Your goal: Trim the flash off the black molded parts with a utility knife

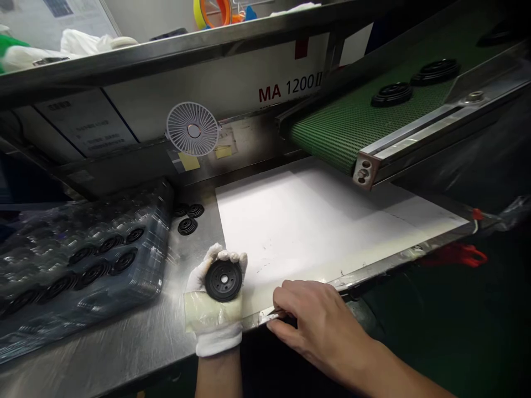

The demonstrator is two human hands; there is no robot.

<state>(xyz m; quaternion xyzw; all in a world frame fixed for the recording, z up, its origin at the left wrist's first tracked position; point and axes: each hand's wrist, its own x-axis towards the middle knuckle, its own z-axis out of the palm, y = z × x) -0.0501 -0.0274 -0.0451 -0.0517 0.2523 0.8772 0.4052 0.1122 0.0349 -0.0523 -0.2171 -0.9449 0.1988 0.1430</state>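
Note:
My left hand (215, 293), in a white glove with tape round the palm, is turned palm up with its fingers curled round a black round part (223, 279). The part shows its flat face and a light centre hole. To the right, my bare right hand (309, 315) is at the table's front edge, its thumb and forefinger pinched on a small whitish item (269, 316) that is mostly hidden. The two hands are apart. Beyond my left hand, three black ribbed parts (187, 226) lie on the metal table (136, 342).
Stacked clear plastic trays (141, 282) with several black parts stand at left. A white sheet (290, 221) covers the table's middle. At upper right, a green conveyor (332, 132) carries black parts above the sheet. A small fan (193, 130) is behind; a red object (460, 255) hangs at right.

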